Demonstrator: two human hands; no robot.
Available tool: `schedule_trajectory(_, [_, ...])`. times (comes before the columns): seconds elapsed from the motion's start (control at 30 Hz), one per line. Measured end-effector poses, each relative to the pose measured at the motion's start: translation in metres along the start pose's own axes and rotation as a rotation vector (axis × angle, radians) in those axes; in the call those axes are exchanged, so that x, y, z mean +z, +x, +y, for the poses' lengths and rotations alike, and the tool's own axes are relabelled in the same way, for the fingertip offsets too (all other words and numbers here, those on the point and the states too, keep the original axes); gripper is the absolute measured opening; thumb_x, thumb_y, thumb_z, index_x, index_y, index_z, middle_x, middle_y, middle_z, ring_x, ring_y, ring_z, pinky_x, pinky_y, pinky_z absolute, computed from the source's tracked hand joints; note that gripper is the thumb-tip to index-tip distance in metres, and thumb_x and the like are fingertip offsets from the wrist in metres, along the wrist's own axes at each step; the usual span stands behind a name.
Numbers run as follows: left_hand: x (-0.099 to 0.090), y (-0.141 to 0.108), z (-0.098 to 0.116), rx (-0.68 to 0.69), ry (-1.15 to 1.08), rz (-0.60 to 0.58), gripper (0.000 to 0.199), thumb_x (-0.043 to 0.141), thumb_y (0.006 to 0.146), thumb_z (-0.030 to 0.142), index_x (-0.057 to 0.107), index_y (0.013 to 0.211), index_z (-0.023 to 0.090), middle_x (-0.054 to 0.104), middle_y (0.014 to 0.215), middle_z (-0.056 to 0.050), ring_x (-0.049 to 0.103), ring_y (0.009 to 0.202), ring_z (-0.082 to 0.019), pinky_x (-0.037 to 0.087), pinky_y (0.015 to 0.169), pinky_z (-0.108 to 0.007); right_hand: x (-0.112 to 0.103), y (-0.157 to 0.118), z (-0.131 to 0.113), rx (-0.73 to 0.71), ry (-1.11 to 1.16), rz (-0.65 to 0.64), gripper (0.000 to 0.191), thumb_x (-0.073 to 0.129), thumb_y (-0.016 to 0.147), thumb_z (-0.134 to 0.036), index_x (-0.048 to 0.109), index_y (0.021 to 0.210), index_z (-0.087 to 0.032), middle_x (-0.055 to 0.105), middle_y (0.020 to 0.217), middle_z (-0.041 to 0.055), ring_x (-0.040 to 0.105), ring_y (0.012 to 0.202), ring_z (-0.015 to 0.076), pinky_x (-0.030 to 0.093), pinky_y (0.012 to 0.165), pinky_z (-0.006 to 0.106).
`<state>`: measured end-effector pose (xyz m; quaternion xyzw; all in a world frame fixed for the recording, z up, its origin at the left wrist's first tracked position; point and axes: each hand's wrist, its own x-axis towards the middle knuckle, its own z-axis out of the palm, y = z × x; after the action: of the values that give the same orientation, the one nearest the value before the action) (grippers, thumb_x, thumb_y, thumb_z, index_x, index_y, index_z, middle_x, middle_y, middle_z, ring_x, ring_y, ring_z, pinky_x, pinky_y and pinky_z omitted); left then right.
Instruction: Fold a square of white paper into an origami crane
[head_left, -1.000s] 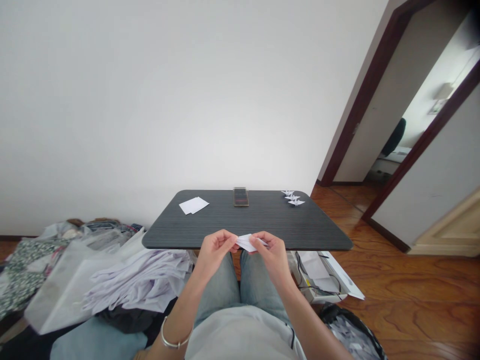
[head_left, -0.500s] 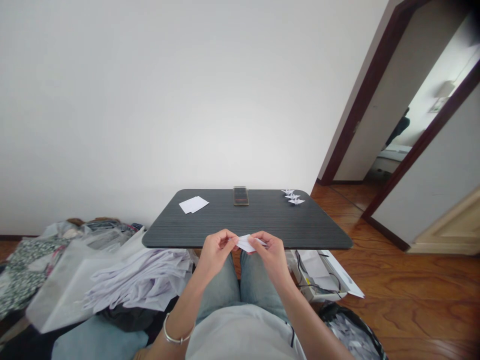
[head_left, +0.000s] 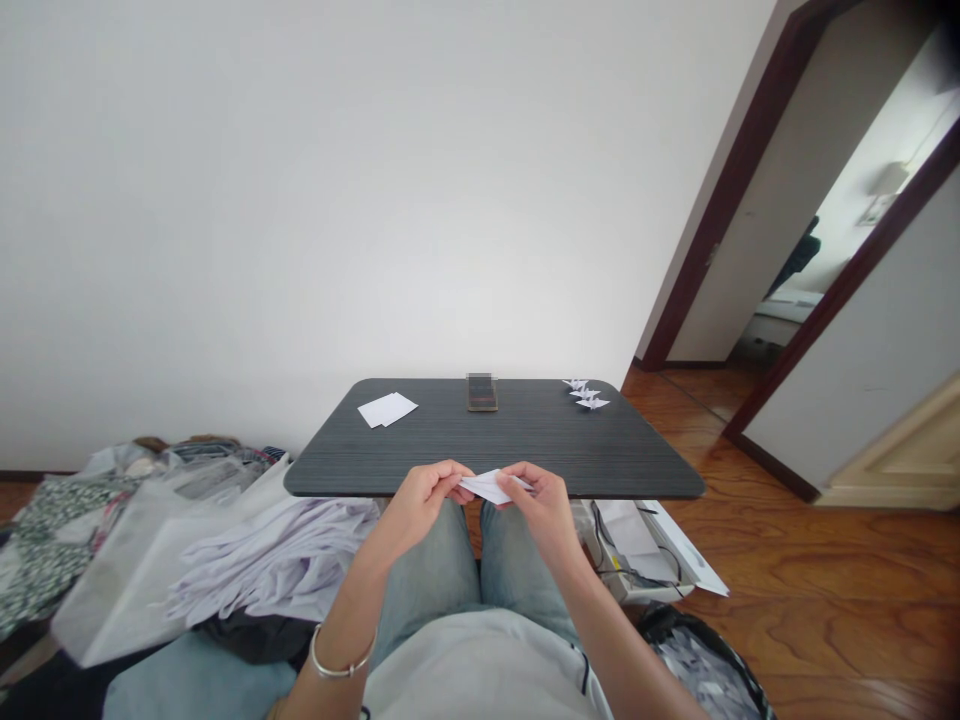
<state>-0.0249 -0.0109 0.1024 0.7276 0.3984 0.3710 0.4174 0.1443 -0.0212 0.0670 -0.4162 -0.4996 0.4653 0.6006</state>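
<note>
So that the folded paper stays taut, the left hand and right hand each pinch one end at lower centre.

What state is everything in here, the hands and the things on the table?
Left hand: pinching one end of the paper.
Right hand: pinching the other end.
Folded white paper: folded, held between both hands.
White paper sheets: lying flat on the table, overlapping.
Origami cranes: finished, standing at the table's far right.
Dark rectangular object: on the far edge, too blurred to tell more.
</note>
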Motion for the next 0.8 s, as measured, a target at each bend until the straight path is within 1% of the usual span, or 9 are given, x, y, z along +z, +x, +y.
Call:
schedule_trajectory(0.1, [-0.005, -0.003, 0.002, 0.023, -0.009, -0.041, 0.027, 0.042, 0.085, 0.025, 0.065, 0.092, 0.011, 0.066, 0.078, -0.007, 0.060, 0.072, -0.016, 0.046, 0.071, -0.026, -0.001, 0.000, 0.001, -0.006, -0.003, 0.001, 0.022, 0.066, 0.068, -0.036, 0.065, 0.065, -0.015, 0.061, 0.059, 0.0010, 0.053, 0.053, 0.0132, 0.048, 0.048, 0.023])
schedule_trajectory(0.2, [-0.005, -0.004, 0.005, 0.026, -0.060, -0.059, 0.027, 0.041, 0.085, 0.025, 0.064, 0.094, 0.011, 0.065, 0.080, -0.007, 0.059, 0.075, -0.015, 0.046, 0.071, -0.025, -0.001, 0.000, 0.001, -0.014, -0.018, 0.007, 0.022, 0.066, 0.068, -0.036, 0.064, 0.066, -0.015, 0.061, 0.059, 0.0010, 0.053, 0.052, 0.0131, 0.047, 0.048, 0.023])
schedule_trajectory(0.27, [-0.001, -0.004, 0.006, 0.007, -0.105, -0.039, 0.026, 0.044, 0.084, 0.027, 0.063, 0.092, 0.012, 0.065, 0.079, -0.006, 0.059, 0.073, -0.015, 0.047, 0.069, -0.024, 0.000, -0.001, -0.001, -0.022, -0.024, 0.008, 0.021, 0.066, 0.068, -0.036, 0.064, 0.066, -0.015, 0.061, 0.059, 0.0009, 0.053, 0.052, 0.0134, 0.047, 0.048, 0.023])
schedule_trajectory(0.37, [0.008, -0.002, 0.006, -0.028, -0.144, 0.026, 0.022, 0.055, 0.078, 0.031, 0.063, 0.086, 0.012, 0.065, 0.077, -0.005, 0.059, 0.067, -0.014, 0.047, 0.063, -0.023, 0.003, -0.003, -0.004, -0.032, -0.026, -0.001, 0.020, 0.066, 0.069, -0.035, 0.064, 0.066, -0.015, 0.060, 0.058, 0.0004, 0.053, 0.051, 0.0126, 0.046, 0.048, 0.023])
schedule_trajectory(0.47, [0.017, 0.000, 0.006, -0.063, -0.123, 0.113, 0.021, 0.060, 0.073, 0.032, 0.063, 0.078, 0.011, 0.065, 0.070, -0.004, 0.058, 0.059, -0.013, 0.046, 0.057, -0.021, 0.005, -0.005, -0.007, -0.039, -0.031, -0.009, 0.020, 0.066, 0.069, -0.034, 0.063, 0.067, -0.015, 0.061, 0.058, 0.0002, 0.053, 0.050, 0.0118, 0.045, 0.049, 0.022])
schedule_trajectory(0.53, [0.020, 0.001, 0.007, -0.073, -0.101, 0.139, 0.021, 0.061, 0.072, 0.032, 0.064, 0.076, 0.011, 0.065, 0.066, -0.003, 0.058, 0.056, -0.012, 0.046, 0.054, -0.021, 0.006, -0.005, -0.008, -0.043, -0.036, -0.005, 0.020, 0.066, 0.069, -0.035, 0.063, 0.067, -0.015, 0.062, 0.059, 0.0003, 0.054, 0.051, 0.0121, 0.045, 0.049, 0.022])
schedule_trajectory(0.67, [0.020, 0.002, 0.007, -0.079, -0.067, 0.155, 0.021, 0.060, 0.072, 0.032, 0.065, 0.075, 0.012, 0.065, 0.063, -0.002, 0.059, 0.054, -0.012, 0.045, 0.052, -0.020, 0.007, -0.006, -0.009, -0.052, -0.043, 0.005, 0.021, 0.066, 0.068, -0.036, 0.062, 0.066, -0.015, 0.062, 0.057, 0.0002, 0.054, 0.050, 0.0126, 0.045, 0.048, 0.022])
schedule_trajectory(0.8, [0.018, 0.002, 0.006, -0.074, -0.050, 0.139, 0.021, 0.059, 0.073, 0.031, 0.065, 0.075, 0.012, 0.065, 0.062, -0.003, 0.058, 0.055, -0.012, 0.045, 0.053, -0.021, 0.007, -0.005, -0.010, -0.043, -0.036, -0.002, 0.021, 0.066, 0.068, -0.036, 0.062, 0.066, -0.015, 0.062, 0.058, 0.0004, 0.055, 0.050, 0.0129, 0.046, 0.049, 0.023])
